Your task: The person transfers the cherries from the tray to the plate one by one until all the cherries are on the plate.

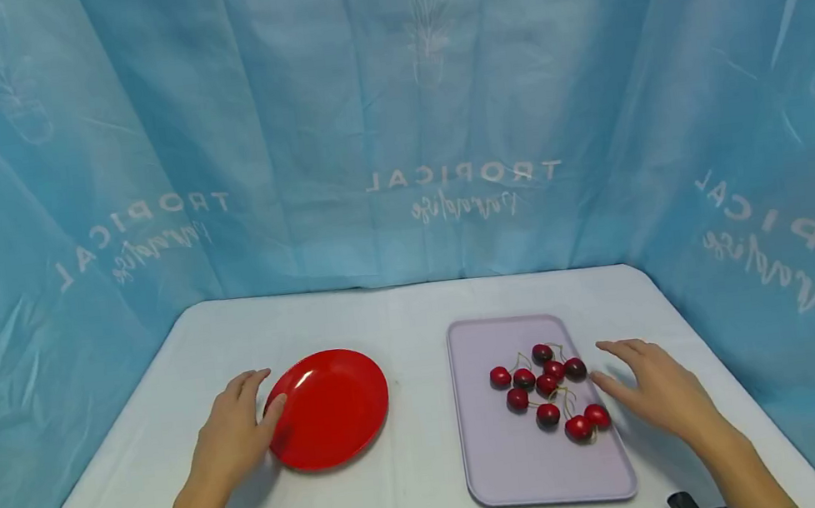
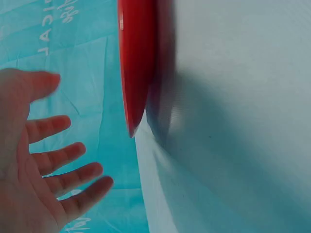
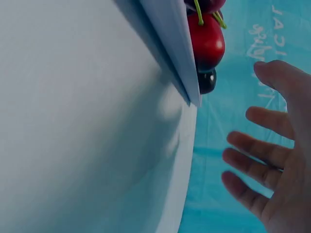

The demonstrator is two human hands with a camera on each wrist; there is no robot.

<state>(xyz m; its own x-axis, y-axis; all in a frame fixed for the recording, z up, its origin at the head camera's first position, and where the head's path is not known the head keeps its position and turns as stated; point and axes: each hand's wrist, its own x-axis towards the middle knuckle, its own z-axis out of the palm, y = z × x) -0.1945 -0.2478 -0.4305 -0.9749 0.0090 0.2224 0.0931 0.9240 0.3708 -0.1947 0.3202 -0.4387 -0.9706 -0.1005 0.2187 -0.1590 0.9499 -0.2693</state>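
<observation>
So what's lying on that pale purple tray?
On the tray lies a cluster of dark red cherries with thin green stems, about nine. Whether more hide beneath the cluster cannot be seen. The right hand hovers beside them.

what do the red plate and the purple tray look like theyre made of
The red plate looks like glossy plastic: a uniform colour, a thin rim and a bright highlight near its upper left edge. It could be melamine. The lilac tray seems to be matte plastic: flat, with rounded corners, a low raised lip and no sharp reflections.
</observation>
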